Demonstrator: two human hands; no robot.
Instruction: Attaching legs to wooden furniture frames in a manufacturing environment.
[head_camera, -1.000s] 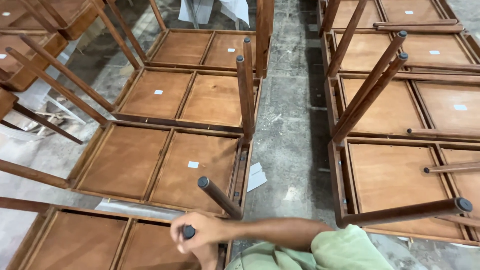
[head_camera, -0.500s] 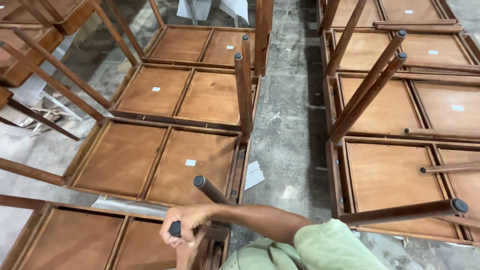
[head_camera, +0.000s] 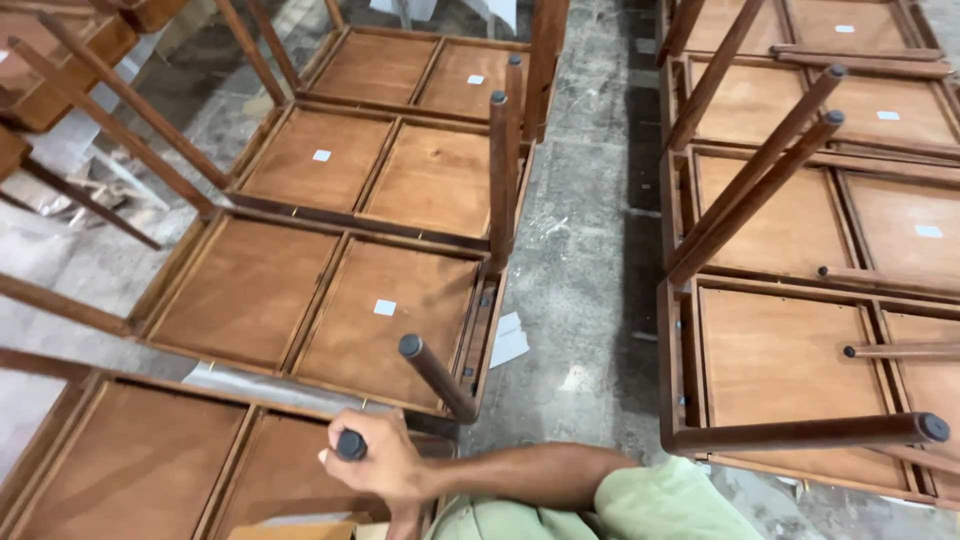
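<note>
A dark-capped wooden table leg (head_camera: 352, 446) at the bottom edge is gripped by the closed fingers of the right hand (head_camera: 385, 468). Its overturned table (head_camera: 130, 470) lies on the concrete floor (head_camera: 590, 300), beside further upturned tables (head_camera: 330, 310).

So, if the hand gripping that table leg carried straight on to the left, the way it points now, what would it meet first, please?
The hand, apparently the right, points left over the underside panel of the nearest upturned table. The way looks free across it; the far frame rail probably comes first, though depth is unclear.
</note>
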